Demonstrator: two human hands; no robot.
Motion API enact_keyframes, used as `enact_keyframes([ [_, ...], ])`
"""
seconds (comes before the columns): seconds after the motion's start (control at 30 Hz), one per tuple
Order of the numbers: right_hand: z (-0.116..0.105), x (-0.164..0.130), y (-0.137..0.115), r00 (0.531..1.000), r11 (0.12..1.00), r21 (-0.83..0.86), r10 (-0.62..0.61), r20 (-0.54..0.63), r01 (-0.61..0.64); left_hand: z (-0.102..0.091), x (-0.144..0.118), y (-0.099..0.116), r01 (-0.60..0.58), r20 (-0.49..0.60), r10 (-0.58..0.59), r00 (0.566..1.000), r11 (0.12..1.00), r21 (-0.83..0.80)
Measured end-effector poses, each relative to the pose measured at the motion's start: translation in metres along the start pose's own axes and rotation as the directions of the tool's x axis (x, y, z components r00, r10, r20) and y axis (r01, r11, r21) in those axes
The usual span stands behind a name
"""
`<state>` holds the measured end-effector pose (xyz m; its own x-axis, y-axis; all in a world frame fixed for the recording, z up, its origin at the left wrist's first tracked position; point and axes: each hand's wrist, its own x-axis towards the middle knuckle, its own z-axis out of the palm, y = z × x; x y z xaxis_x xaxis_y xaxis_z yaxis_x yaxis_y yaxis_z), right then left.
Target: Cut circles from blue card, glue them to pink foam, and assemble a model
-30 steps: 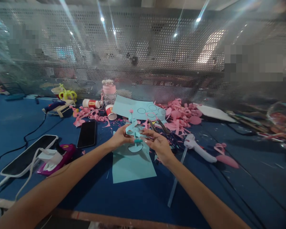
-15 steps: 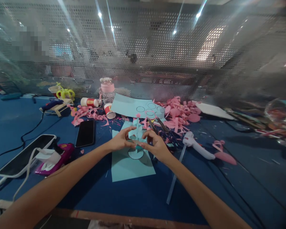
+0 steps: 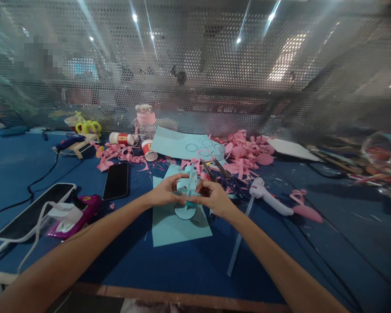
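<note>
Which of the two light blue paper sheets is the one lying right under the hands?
The near blue sheet, with one drawn circle, lies under the left hand and right hand. The far blue sheet has several circles.

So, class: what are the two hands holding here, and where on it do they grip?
Both the left hand and right hand pinch a small light-blue paper cutout by its lower part, one on either side.

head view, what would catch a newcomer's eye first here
At centre, the left hand and right hand pinch a small light-blue paper cut-out above a light-blue paper sheet with a drawn circle. Behind them a heap of pink paper scraps spreads over the blue table. A black phone lies to the left.
</note>
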<state>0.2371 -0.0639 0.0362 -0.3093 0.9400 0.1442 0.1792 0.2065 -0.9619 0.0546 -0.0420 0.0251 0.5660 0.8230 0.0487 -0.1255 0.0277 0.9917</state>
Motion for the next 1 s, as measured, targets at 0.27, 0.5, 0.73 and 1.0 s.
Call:
enact_keyframes([
  [0.27, 0.000, 0.000, 0.001, 0.997, 0.997, 0.044, 0.069, 0.030, -0.071, -0.001, 0.001, -0.002, -0.094, -0.037, 0.098, 0.994, 0.992, 0.084],
  [0.5, 0.001, -0.001, -0.002, 0.997, 0.997, 0.045, 0.067, 0.037, -0.068, 0.000, 0.001, 0.000, -0.098, 0.001, 0.098, 0.995, 0.994, 0.053],
  [0.73, -0.002, 0.003, 0.000, 0.988, 0.967, 0.248, 0.092, -0.123, -0.059, 0.001, 0.002, 0.007, -0.052, -0.044, 0.051, 0.998, 0.998, -0.037],
  [1.0, 0.012, -0.002, -0.007, 0.957, 0.694, 0.661, 0.251, 0.148, -0.284, -0.003, 0.009, 0.004, -0.240, -0.346, 0.228, 0.910, 0.971, 0.009],
])
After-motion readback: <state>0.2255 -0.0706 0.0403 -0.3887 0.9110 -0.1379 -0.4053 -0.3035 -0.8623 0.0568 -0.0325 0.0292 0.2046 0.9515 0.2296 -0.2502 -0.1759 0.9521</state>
